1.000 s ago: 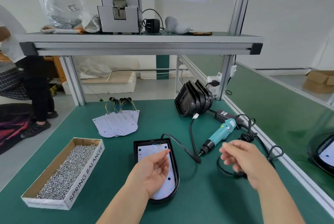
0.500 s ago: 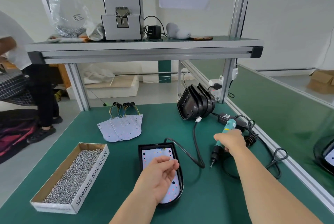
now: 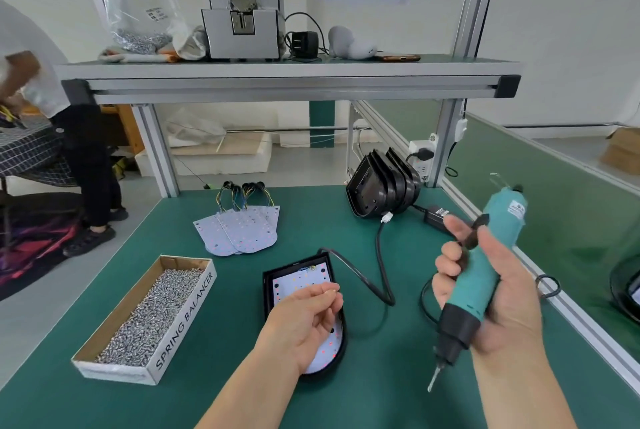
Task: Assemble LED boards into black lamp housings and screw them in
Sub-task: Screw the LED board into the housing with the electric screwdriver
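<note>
Screwdriver (image 3: 481, 276) in right hand (image 3: 498, 293), bit down-left.

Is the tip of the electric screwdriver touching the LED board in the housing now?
Apart. The head view shows the screwdriver lifted in the right hand, its bit over bare green mat, well right of the LED board and its housing.

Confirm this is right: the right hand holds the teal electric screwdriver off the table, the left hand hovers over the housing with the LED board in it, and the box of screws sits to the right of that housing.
One detail is wrong. The head view shows the box of screws to the left of the housing, not the right. The rest holds: the right hand grips the teal electric screwdriver off the table, and the left hand hovers over the housing's LED board.
</note>
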A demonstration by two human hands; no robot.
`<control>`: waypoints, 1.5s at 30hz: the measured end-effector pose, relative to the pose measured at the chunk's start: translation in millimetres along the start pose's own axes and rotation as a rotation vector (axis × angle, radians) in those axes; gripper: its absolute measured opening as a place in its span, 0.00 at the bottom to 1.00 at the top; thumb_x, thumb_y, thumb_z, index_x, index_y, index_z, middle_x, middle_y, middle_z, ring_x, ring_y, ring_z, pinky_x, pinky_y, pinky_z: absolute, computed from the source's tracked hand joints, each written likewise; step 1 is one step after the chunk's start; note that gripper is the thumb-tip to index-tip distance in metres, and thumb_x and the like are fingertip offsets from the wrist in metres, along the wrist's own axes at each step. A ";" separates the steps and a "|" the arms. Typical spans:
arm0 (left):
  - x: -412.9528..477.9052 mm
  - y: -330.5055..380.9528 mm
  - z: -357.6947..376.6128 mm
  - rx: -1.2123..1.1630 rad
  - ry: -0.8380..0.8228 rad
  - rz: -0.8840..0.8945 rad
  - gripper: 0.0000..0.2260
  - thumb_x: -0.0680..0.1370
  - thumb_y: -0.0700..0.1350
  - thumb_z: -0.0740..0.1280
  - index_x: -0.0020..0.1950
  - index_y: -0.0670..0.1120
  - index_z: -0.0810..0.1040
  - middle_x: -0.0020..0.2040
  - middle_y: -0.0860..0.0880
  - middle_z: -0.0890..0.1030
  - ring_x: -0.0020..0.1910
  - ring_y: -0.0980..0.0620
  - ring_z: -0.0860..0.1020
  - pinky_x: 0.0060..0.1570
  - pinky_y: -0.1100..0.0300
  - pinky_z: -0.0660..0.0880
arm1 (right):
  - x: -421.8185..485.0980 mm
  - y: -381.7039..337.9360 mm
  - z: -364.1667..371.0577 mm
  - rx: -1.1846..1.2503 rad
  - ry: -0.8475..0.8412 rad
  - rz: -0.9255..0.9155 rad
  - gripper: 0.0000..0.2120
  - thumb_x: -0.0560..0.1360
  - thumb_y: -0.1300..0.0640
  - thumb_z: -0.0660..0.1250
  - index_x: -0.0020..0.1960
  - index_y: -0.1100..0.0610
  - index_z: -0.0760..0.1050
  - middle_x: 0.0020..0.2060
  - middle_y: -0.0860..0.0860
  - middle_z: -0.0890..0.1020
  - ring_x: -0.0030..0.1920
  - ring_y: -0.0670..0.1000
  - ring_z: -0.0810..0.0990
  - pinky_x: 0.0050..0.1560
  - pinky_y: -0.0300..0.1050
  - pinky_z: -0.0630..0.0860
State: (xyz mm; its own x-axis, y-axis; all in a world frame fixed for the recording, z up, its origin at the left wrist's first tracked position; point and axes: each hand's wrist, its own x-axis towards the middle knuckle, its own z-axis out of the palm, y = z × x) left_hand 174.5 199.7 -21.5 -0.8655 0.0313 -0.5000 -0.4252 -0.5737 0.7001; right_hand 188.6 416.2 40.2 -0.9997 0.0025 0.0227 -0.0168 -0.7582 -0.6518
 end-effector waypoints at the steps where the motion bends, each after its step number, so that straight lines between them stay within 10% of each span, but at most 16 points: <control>1: -1.4 0.7 -0.4 0.012 0.006 0.006 0.06 0.78 0.29 0.65 0.48 0.35 0.82 0.38 0.42 0.84 0.32 0.53 0.82 0.33 0.66 0.78 | -1.9 4.8 7.3 0.013 -0.007 0.016 0.11 0.72 0.52 0.68 0.49 0.58 0.83 0.31 0.50 0.75 0.27 0.46 0.71 0.25 0.36 0.68; 17: -43.6 4.0 -15.9 0.121 -0.171 0.030 0.11 0.77 0.30 0.67 0.40 0.38 0.87 0.42 0.40 0.84 0.35 0.52 0.82 0.31 0.66 0.77 | 12.6 52.1 65.8 -0.047 0.424 -0.586 0.09 0.72 0.59 0.73 0.41 0.52 0.72 0.26 0.48 0.75 0.25 0.47 0.73 0.29 0.40 0.73; 45: -44.8 -4.2 -14.9 0.078 -0.149 0.140 0.12 0.75 0.28 0.67 0.39 0.40 0.87 0.42 0.39 0.84 0.36 0.51 0.82 0.36 0.65 0.79 | 9.1 62.9 71.7 -0.218 0.410 -0.607 0.11 0.71 0.56 0.72 0.32 0.44 0.77 0.25 0.49 0.75 0.25 0.50 0.73 0.32 0.39 0.72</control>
State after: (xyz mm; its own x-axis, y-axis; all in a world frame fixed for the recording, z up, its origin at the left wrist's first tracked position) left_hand 219.1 188.5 -9.6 -0.9445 0.0798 -0.3186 -0.3125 -0.5164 0.7973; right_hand 179.6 321.8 53.7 -0.7389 0.6523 0.1691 -0.5255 -0.4007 -0.7505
